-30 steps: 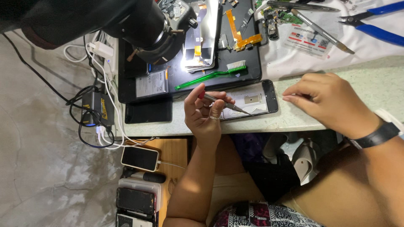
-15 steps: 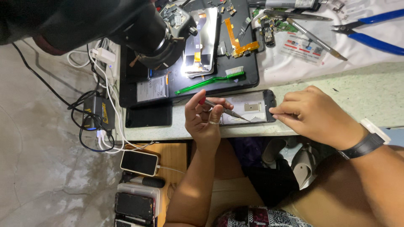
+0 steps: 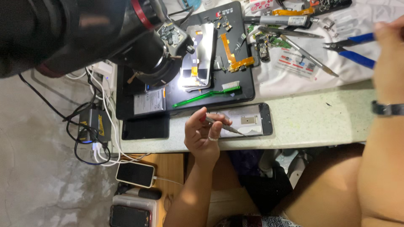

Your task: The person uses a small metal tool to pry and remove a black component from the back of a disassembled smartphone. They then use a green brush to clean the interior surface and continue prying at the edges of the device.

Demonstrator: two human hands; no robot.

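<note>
Left hand: the left hand (image 3: 204, 136) sits at the near edge of the surface (image 3: 320, 122), fingers curled and pinching a slim metal screwdriver (image 3: 223, 126) near its handle end; a ring shows on one finger.
Screwdriver: it lies slanted in the grip, its tip resting over the near end of the opened phone (image 3: 246, 122).
Opened phone: a dark-framed phone body lying flat on the surface, pale inner plate facing up, just beside the left hand and close to the near edge.
Right hand: the right hand (image 3: 389, 50) is raised at the far right, well apart from the phone; it is blurred and partly cut off by the frame, so whether it is spread or closed cannot be told. A dark watch (image 3: 387, 108) circles the wrist.
Work mat: a black mat (image 3: 248, 84) lies just beyond the phone, carrying a green toothbrush (image 3: 208, 93), a lit phone screen part (image 3: 200, 56) and an orange flex cable (image 3: 233, 54).
Microscope: a large dark microscope (image 3: 105, 38) hangs over the mat's left part.
Far right of the surface: blue-handled cutters (image 3: 353, 48) and metal tweezers (image 3: 309, 54) lie on a white cloth (image 3: 294, 84).
Below the surface edge: a white phone (image 3: 134, 174) on a cable, beside a black charger (image 3: 94, 125) with tangled leads.
</note>
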